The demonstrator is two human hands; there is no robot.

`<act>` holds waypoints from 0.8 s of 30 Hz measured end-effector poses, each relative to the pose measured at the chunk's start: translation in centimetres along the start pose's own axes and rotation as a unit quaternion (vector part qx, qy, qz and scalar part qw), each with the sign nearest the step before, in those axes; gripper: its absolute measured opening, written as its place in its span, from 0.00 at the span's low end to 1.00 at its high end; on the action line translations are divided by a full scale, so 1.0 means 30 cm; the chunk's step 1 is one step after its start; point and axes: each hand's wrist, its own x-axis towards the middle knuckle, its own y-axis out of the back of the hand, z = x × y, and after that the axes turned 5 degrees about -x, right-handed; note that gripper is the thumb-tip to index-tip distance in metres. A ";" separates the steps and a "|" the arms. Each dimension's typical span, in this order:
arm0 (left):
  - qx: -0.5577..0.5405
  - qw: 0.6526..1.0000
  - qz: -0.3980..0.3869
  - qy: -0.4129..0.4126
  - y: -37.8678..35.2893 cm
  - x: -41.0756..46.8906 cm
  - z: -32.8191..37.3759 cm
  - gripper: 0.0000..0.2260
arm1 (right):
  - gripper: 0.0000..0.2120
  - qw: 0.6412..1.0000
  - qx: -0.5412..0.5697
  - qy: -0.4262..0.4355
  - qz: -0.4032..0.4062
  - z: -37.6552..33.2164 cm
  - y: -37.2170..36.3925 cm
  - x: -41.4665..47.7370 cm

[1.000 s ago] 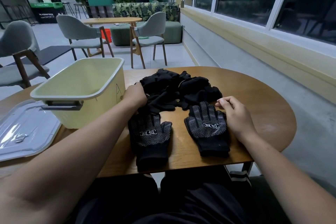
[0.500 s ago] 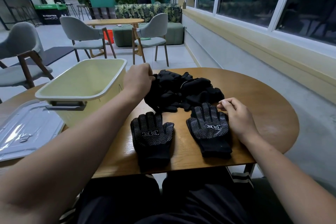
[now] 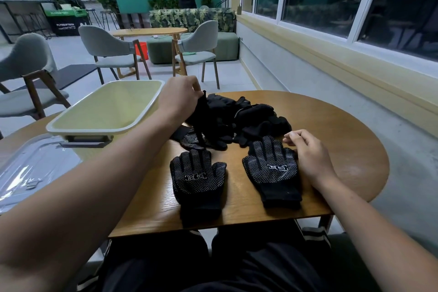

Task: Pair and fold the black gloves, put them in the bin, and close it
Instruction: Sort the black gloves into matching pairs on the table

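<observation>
While the left hand [image 3: 179, 97] pinches the cuff of a black glove [image 3: 201, 111] and holds it lifted at the 11 o'clock edge of the glove pile [image 3: 239, 121], its fingers are closed tight on the fabric and the glove hangs down from them onto the heap. That pile sits at the middle of the round wooden desk [image 3: 331, 140], a tangle of black gloves with one dotted palm showing at its near left side. Two more gloves lie flat, palm side up, toward 6 o'clock of the pile: the left flat glove [image 3: 198, 182] and the right flat glove [image 3: 272, 170], set side by side but apart, fingers pointing away from the person. The right hand [image 3: 310, 154] rests on the desk at 3 o'clock of the right flat glove, touching its edge, fingers loosely curled and gripping nothing. The pale yellow bin [image 3: 104, 111] stands open at 9 o'clock of the pile, just beside the left forearm. Its clear lid [image 3: 30, 168] lies flat on the desk at 7 o'clock of the bin
</observation>
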 end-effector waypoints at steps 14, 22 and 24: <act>-0.097 0.986 -0.005 -0.132 0.078 0.056 0.215 0.07 | 0.20 1.000 0.000 0.004 0.000 -0.014 0.002 -0.008; -0.110 0.968 -0.048 -0.220 -0.051 0.030 0.346 0.06 | 0.20 1.000 0.004 -0.019 0.001 -0.036 0.011 -0.018; -0.118 0.962 -0.053 -0.240 -0.078 0.007 0.373 0.06 | 0.20 1.000 0.002 -0.020 0.000 -0.039 0.015 -0.021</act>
